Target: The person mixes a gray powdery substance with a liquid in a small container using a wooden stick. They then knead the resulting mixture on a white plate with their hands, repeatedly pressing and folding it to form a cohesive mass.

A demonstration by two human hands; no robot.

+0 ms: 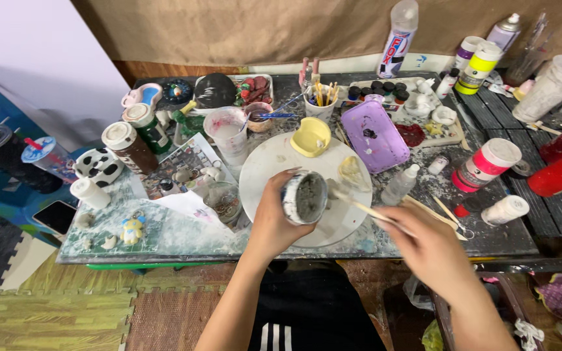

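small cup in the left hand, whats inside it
The small cup, held tilted by the left hand, shows a grey, pasty coating inside. The fingers cover its outer side, and how deep the grey goes cannot be told.

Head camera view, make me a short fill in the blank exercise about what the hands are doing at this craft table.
1. The left hand holds a small grey piece above the round white ____.
2. The right hand holds a thin ____.
3. The yellow object sits at the turntable's ____ edge.
4. Right of the yellow object lies a ____ tray.

Missing words: turntable; brush; far; purple
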